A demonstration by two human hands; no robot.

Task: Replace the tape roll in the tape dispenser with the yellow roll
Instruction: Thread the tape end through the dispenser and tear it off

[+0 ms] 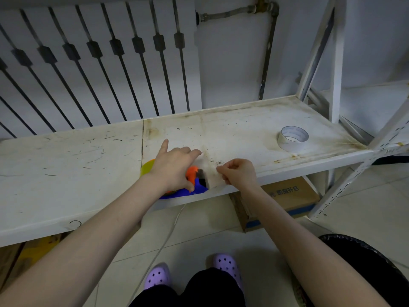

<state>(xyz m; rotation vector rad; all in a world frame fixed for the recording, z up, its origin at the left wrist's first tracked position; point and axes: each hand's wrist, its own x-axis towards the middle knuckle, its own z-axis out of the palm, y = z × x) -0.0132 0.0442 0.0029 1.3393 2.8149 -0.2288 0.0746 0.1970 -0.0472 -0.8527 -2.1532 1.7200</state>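
A blue and orange tape dispenser (200, 188) lies at the front edge of the white shelf (66, 165). The yellow roll (147, 167) shows at its left side, mostly hidden under my left hand (174, 168), which presses down on the dispenser with the index finger stretched out. My right hand (238, 172) is just right of the dispenser, thumb and fingers pinched on a pale, see-through strip of tape (211, 176) that runs from the dispenser's front. A whitish tape roll (292, 138) lies flat on the shelf at the far right.
A radiator cover with dark bars (99, 63) stands behind the shelf. A cardboard box (285, 199) sits on the tiled floor under the shelf. White rack uprights (334, 63) rise on the right. A black bin (376, 267) is at my lower right.
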